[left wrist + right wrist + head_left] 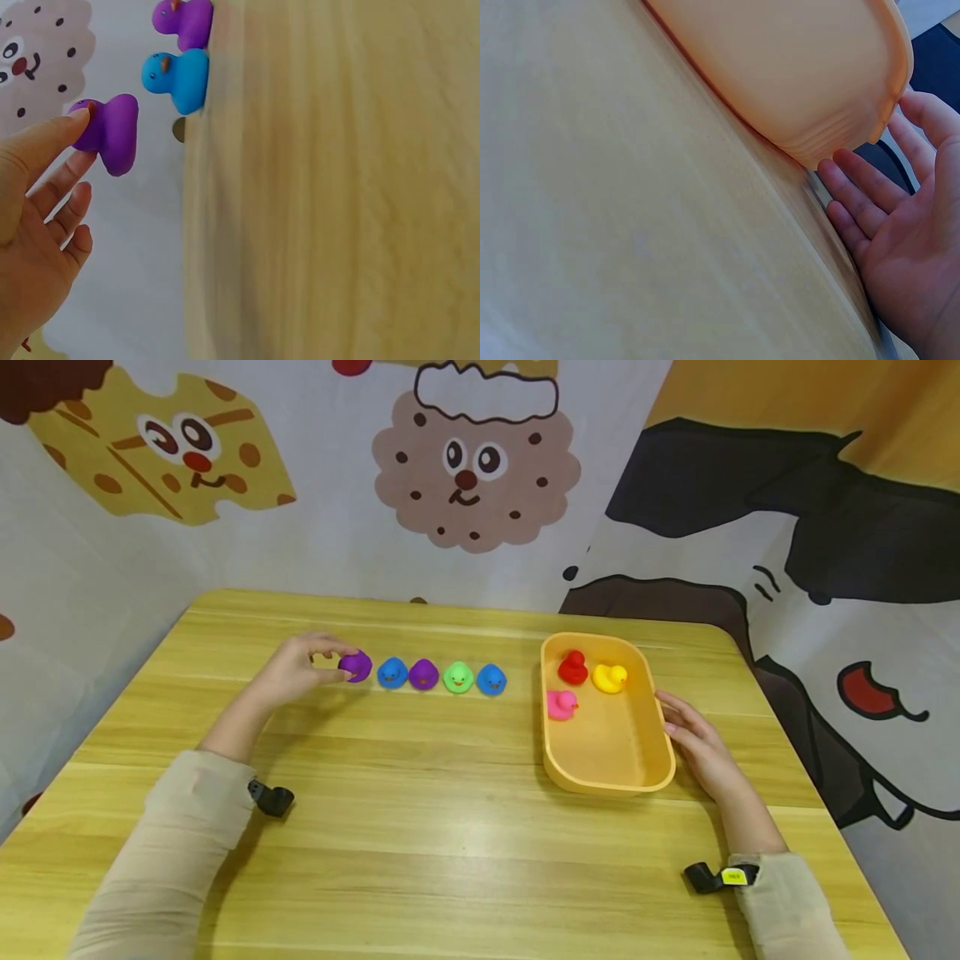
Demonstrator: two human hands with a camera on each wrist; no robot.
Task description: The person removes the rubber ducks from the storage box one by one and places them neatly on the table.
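My left hand [300, 667] pinches a purple rubber duck [118, 135] between thumb and fingers, at the left end of a row of ducks. In the left wrist view, this duck is held up off the table. The row continues rightward with a blue duck [392, 673], another purple duck [423, 675], a green duck [458, 677] and a second blue duck [491, 680]. My right hand [697, 743] touches the right side of a yellow-orange tub [600, 788], its fingers loosely extended along the wall [810, 82].
Inside the tub sit a red duck [573, 668], a yellow duck [610, 678] and a pink duck [561, 705]. The tub stands on the right of a wooden table [420, 843]. A cartoon-printed cloth [322, 552] hangs behind the table's far edge.
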